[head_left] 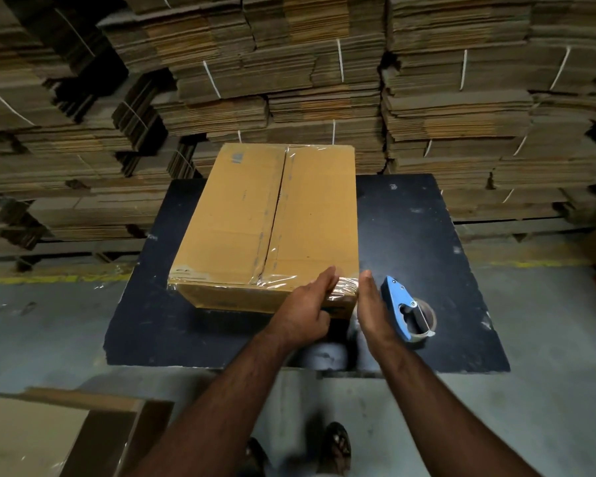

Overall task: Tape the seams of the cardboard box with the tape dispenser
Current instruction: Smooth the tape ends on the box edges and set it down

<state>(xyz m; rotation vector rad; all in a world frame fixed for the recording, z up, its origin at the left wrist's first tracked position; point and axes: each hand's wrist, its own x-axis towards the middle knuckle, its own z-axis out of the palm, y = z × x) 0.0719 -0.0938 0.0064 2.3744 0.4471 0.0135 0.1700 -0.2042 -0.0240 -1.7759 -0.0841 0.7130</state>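
Note:
A closed brown cardboard box [272,222] lies on a black table [427,235]. Clear tape runs along its middle seam and across its near edge. My left hand [303,308] lies on the box's near right corner, with the fingers straight on top and the thumb down the front face. My right hand [375,308] is held flat and upright beside that corner, fingers straight, close to the taped edge; whether it touches is unclear. A blue tape dispenser [406,308] with a roll of clear tape lies on the table just right of my right hand, held by neither hand.
Tall stacks of bundled flat cardboard [289,80] fill the space behind the table. An open cardboard box [49,438] stands on the grey floor at the lower left. A yellow line [31,278] marks the floor. My sandalled feet [338,445] show below the table's near edge.

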